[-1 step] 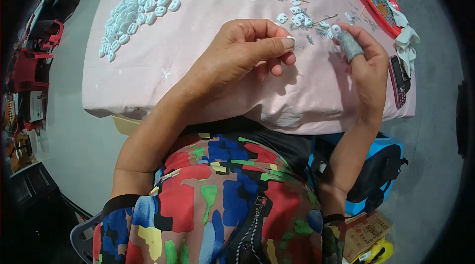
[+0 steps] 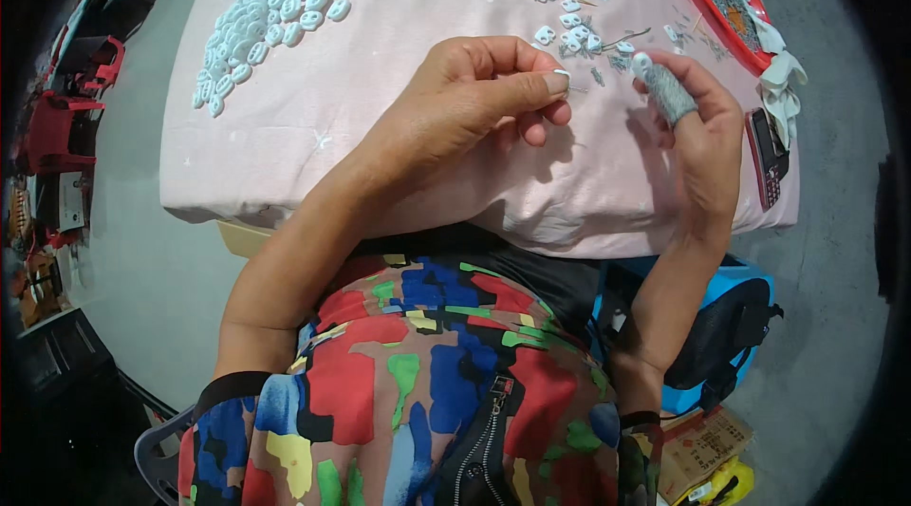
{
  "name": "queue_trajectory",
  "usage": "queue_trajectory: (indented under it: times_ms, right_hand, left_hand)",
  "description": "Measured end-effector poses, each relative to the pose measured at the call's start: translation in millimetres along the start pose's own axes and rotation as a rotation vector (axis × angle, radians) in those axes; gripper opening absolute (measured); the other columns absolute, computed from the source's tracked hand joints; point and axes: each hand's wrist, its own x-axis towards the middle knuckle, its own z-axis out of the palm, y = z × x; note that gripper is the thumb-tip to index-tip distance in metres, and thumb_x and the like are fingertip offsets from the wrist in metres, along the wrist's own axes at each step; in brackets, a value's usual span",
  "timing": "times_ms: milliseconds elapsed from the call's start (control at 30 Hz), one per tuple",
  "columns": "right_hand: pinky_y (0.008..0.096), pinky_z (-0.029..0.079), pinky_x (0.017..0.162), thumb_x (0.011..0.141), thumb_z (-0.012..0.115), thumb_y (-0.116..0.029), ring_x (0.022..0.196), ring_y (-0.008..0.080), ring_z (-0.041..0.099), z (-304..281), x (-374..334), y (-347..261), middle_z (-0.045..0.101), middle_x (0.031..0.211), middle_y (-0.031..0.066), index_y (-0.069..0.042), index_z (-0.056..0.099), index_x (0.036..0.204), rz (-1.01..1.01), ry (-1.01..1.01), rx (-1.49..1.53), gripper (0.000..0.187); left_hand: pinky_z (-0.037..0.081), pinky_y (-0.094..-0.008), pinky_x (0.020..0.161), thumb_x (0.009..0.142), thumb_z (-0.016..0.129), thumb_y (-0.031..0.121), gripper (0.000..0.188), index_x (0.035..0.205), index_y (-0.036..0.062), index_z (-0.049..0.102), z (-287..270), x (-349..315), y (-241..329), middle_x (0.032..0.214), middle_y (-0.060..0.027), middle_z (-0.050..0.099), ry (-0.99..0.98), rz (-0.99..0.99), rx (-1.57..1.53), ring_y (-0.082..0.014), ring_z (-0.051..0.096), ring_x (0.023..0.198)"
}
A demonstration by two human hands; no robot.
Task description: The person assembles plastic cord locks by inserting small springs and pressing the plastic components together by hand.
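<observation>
My left hand (image 2: 503, 93) is above the cloth-covered table, thumb and forefinger pinched together. Between their tips sits a small white plastic piece (image 2: 562, 74), mostly covered by the fingers, with a thin metal pin (image 2: 577, 89) sticking out beside it. To its right, my right hand (image 2: 697, 112) is raised with the fingers curled in. A grey knitted sleeve (image 2: 672, 95) wraps its thumb. Another small white piece (image 2: 642, 64) shows at that thumb's tip, closed in by the fingers. Just beyond the hands lie several loose white pieces (image 2: 571, 21) among small grey metal bits (image 2: 596, 76).
White oval pieces (image 2: 275, 8) are heaped at the table's far left. A red tray (image 2: 718, 8) of grey metal parts stands at the far right, near a white cloth (image 2: 781, 88) and a dark phone (image 2: 767, 159). A blue bag (image 2: 731, 335) is below the table's right side.
</observation>
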Motion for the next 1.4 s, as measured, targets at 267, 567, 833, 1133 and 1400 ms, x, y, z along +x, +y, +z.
queue_trajectory:
  times_ms: [267, 567, 833, 1133, 1400]
  right_hand:
    - [0.0144, 0.039, 0.051, 0.091, 0.055, -0.001, 0.060, 0.0010, 0.052, 20.7, -14.0, 11.6, 0.068, 0.085, 0.0043, 0.002, 0.066, 0.110, 0.085, -0.170, 0.282, 0.022]
    - [0.0134, 0.036, 0.045, 0.091, 0.057, -0.003, 0.057, 0.0016, 0.051, 27.0, -16.0, 22.1, 0.069, 0.086, 0.0080, 0.003, 0.064, 0.110, 0.084, -0.139, 0.399, 0.021]
    - [0.0133, 0.036, 0.045, 0.091, 0.056, -0.001, 0.057, 0.0013, 0.051, 29.1, -16.4, 25.7, 0.070, 0.087, 0.0092, 0.002, 0.065, 0.111, 0.052, -0.110, 0.380, 0.022]
    - [0.0134, 0.037, 0.047, 0.091, 0.057, 0.000, 0.058, 0.0013, 0.053, 32.4, -17.7, 24.6, 0.070, 0.084, 0.0073, 0.002, 0.066, 0.109, 0.053, -0.091, 0.369, 0.021]
    - [0.0141, 0.037, 0.046, 0.090, 0.057, -0.001, 0.057, 0.0021, 0.052, 33.3, -16.8, 27.4, 0.070, 0.086, 0.0096, 0.003, 0.065, 0.110, 0.052, -0.073, 0.370, 0.022]
  left_hand:
    - [0.041, -0.0142, 0.055, 0.092, 0.066, 0.018, 0.015, 0.099, 0.0041, 0.063, -3.2, 5.2, -4.1, 0.086, -0.0045, 0.068, -0.019, 0.059, 0.183, -0.0048, 0.059, 0.068]
    - [0.041, -0.0151, 0.054, 0.092, 0.066, 0.016, 0.015, 0.098, 0.0030, 0.063, -2.6, 3.8, -5.8, 0.085, -0.0047, 0.067, 0.046, 0.101, 0.231, -0.0056, 0.059, 0.069]
    - [0.041, -0.0160, 0.052, 0.092, 0.067, 0.017, 0.016, 0.097, 0.0020, 0.064, -0.1, 4.4, -5.1, 0.084, -0.0047, 0.067, 0.093, 0.117, 0.296, -0.0059, 0.059, 0.066]
    - [0.041, -0.0158, 0.051, 0.092, 0.066, 0.016, 0.016, 0.096, 0.0014, 0.064, -1.2, 5.6, -7.2, 0.084, -0.0049, 0.067, 0.108, 0.138, 0.313, -0.0054, 0.059, 0.065]
    - [0.040, -0.0153, 0.052, 0.092, 0.066, 0.016, 0.015, 0.096, 0.0022, 0.064, 0.2, 4.5, -7.2, 0.083, -0.0044, 0.067, 0.116, 0.150, 0.309, -0.0051, 0.058, 0.065]
